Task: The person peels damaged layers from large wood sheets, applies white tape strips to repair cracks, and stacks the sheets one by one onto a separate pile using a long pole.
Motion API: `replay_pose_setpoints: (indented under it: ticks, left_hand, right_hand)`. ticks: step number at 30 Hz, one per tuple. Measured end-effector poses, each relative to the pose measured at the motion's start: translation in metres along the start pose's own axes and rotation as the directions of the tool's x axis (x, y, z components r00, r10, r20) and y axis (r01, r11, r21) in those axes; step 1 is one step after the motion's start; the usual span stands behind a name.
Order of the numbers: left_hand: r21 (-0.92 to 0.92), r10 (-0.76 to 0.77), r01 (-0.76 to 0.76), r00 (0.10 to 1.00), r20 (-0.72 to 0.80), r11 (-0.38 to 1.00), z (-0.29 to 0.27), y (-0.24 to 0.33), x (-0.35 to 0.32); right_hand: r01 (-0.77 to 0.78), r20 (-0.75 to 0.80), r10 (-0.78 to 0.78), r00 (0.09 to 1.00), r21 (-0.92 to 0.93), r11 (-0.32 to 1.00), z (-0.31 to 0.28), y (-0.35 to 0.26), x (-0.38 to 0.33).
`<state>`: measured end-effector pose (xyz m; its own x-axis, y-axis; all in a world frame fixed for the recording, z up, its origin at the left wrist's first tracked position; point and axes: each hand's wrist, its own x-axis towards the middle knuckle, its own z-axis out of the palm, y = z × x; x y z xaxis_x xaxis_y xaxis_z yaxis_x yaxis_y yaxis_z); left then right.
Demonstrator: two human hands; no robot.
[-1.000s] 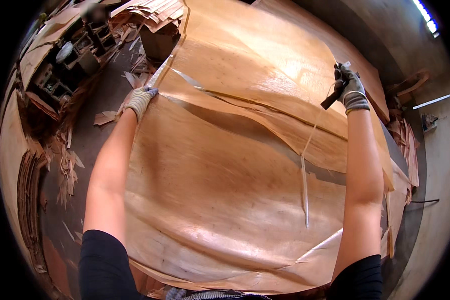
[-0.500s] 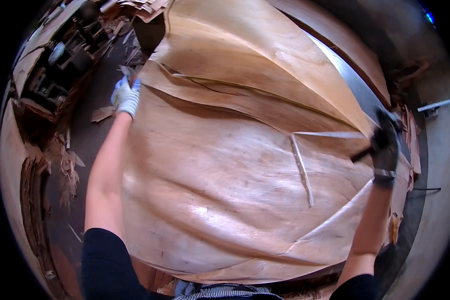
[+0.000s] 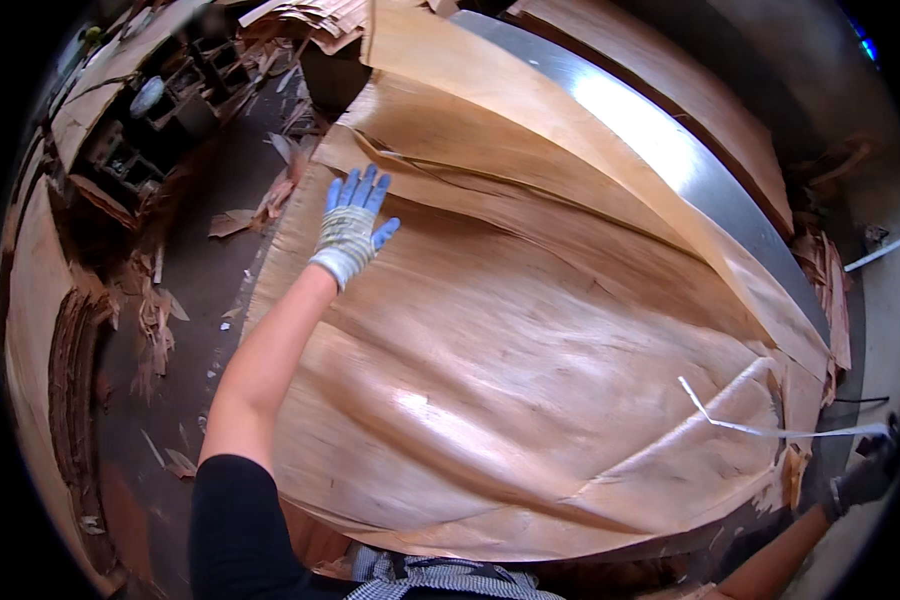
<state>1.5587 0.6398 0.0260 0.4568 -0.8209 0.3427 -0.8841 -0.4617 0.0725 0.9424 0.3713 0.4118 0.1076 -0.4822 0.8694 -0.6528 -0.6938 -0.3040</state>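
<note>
A large, wavy sheet of tan wood veneer [image 3: 490,330] lies before me, with raised folds across its far part. My left hand [image 3: 352,225], in a white glove with blue fingers, is over the sheet's left part, fingers spread and holding nothing. At the far right, past the sheet's edge, my right hand [image 3: 870,465] wears a dark glove. From it a narrow white strip [image 3: 770,432], looking like tape, trails left over the veneer and bends upward at its end. The right fingers are dark and partly blurred, closed around the strip's end.
Beyond the veneer is a shiny metal surface [image 3: 660,130], with another veneer sheet [image 3: 660,80] behind it. Stacked veneer [image 3: 70,400] stands at the left. Torn scraps [image 3: 155,330] litter the dark floor. Hollow blocks [image 3: 160,110] sit at the far left.
My left hand has let go of the sheet's left edge and moved right over it, fingers spreading. My right hand has swung right and nearer, pulling the white strip along. The far fold has dropped lower.
</note>
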Motion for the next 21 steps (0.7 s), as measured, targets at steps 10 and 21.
replay_pose_setpoints:
  ticks: [10, 21]
  left_hand:
    - [0.128, -0.194, 0.158, 0.916, 0.35, 0.979, 0.025, 0.001, 0.019]
    - [0.019, -0.185, 0.184, 0.979, 0.088, 0.983, 0.057, 0.006, 0.011]
  right_hand:
    - [-0.389, 0.909, 0.014, 0.416, 0.164, 0.906, 0.171, -0.075, -0.148]
    - [0.009, 0.956, -0.099, 0.276, 0.1, 0.995, 0.488, -0.082, -0.239]
